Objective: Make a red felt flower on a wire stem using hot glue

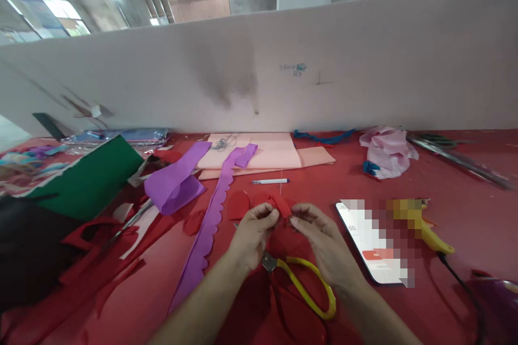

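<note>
My left hand (254,232) and my right hand (319,237) meet over the red table, fingers pinched together on a small red felt piece (279,206) held between them. Under my wrists lie yellow-handled scissors (301,280). More cut red felt shapes (238,205) lie just left of my hands. A long purple scalloped strip (206,232) runs diagonally past my left forearm.
A phone (372,242) and a yellow glue gun (429,232) lie to the right. A white pen (269,181), peach sheets (275,153), a purple felt roll (174,186), green felt (89,178) and pink fabric (388,151) lie farther back. A white partition wall (283,64) borders the table.
</note>
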`<move>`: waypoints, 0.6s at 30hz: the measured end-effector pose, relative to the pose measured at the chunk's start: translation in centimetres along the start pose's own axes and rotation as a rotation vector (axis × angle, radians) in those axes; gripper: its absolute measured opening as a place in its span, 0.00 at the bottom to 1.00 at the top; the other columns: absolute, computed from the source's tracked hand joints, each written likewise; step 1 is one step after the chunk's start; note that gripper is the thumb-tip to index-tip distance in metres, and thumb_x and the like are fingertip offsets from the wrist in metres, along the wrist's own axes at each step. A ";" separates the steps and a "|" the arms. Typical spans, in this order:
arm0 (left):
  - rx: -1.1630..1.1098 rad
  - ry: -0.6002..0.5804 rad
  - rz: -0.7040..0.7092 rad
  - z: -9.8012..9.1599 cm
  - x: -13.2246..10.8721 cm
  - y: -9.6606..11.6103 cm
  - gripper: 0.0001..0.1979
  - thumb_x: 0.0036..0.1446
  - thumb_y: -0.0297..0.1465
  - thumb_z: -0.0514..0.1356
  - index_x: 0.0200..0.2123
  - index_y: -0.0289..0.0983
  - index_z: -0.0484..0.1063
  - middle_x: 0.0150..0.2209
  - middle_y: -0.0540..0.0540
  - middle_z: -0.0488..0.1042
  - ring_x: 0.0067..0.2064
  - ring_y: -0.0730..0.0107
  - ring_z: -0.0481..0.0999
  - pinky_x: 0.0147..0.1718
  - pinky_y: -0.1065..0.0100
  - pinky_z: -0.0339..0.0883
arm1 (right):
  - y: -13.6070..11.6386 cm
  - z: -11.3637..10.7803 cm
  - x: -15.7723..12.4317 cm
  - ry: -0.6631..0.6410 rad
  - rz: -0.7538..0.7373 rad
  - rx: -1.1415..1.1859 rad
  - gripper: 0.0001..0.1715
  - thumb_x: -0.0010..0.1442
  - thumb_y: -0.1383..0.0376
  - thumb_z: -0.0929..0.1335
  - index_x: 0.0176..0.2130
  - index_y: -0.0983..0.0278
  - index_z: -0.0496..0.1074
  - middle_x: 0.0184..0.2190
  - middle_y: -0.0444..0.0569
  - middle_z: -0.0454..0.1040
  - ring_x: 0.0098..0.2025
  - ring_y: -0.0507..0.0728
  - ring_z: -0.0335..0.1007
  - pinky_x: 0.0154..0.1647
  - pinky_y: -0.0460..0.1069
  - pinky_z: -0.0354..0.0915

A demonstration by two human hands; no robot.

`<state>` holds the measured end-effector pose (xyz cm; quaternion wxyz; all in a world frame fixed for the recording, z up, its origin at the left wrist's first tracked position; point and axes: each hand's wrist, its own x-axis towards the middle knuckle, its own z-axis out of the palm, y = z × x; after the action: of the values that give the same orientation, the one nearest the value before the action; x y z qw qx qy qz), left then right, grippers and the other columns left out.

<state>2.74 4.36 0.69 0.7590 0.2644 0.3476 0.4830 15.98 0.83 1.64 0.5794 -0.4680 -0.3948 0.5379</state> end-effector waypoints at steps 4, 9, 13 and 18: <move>-0.031 0.036 -0.022 -0.3 0.2 -0.1 0.11 0.37 0.31 0.71 0.22 0.34 0.72 0.21 0.52 0.70 0.23 0.79 0.67 0.28 0.74 0.62 | -0.2 0.5 -0.2 -0.064 0.010 -0.119 0.07 0.52 0.64 0.70 0.34 0.62 0.71 0.32 0.45 0.72 0.36 0.55 0.67 0.40 0.49 0.64; -0.029 0.041 -0.022 -0.3 0.3 -0.3 0.11 0.36 0.29 0.71 0.22 0.33 0.73 0.21 0.52 0.70 0.24 0.79 0.67 0.28 0.74 0.62 | -0.1 0.7 -0.4 -0.003 0.018 -0.345 0.09 0.55 0.59 0.68 0.31 0.63 0.71 0.25 0.43 0.71 0.26 0.51 0.63 0.29 0.47 0.61; -0.035 0.033 -0.025 -0.1 0.3 -0.3 0.09 0.38 0.28 0.71 0.23 0.33 0.74 0.21 0.52 0.70 0.24 0.79 0.67 0.29 0.74 0.61 | 0.1 0.5 -0.4 0.026 0.002 -0.389 0.10 0.56 0.58 0.67 0.29 0.63 0.71 0.23 0.42 0.69 0.24 0.51 0.61 0.26 0.46 0.59; -0.068 0.068 -0.008 0.0 0.1 -0.3 0.12 0.36 0.28 0.71 0.27 0.35 0.74 0.23 0.53 0.71 0.24 0.80 0.67 0.28 0.74 0.62 | 0.1 0.4 -0.4 0.048 -0.027 -0.393 0.09 0.56 0.60 0.67 0.28 0.63 0.70 0.22 0.42 0.69 0.24 0.51 0.60 0.26 0.45 0.58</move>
<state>2.97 4.35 0.41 0.7573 0.2204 0.3574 0.5002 15.55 0.50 1.67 0.4934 -0.5794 -0.4845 0.4314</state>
